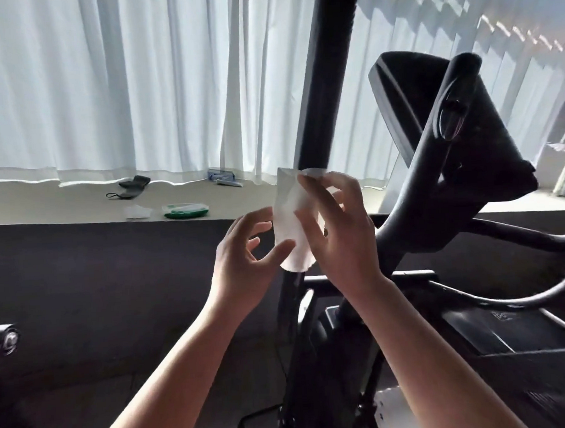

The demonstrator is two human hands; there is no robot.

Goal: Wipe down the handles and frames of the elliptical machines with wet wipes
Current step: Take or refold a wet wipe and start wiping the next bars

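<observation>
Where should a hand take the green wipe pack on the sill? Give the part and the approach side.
Take the green wipe pack across its narrow front-to-back width, coming down from above. It lies flat and low on the sill, long side left to right, so only its top and edges are open to a grip.

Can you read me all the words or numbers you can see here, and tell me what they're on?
None can be read for sure.
Machine base: a small pale mark, too blurred to read.
Green and white wipes pack on the ledge: print too small to read.
Blue box by the curtain: print too small to read.
The wet wipe in both hands has no writing.
</observation>
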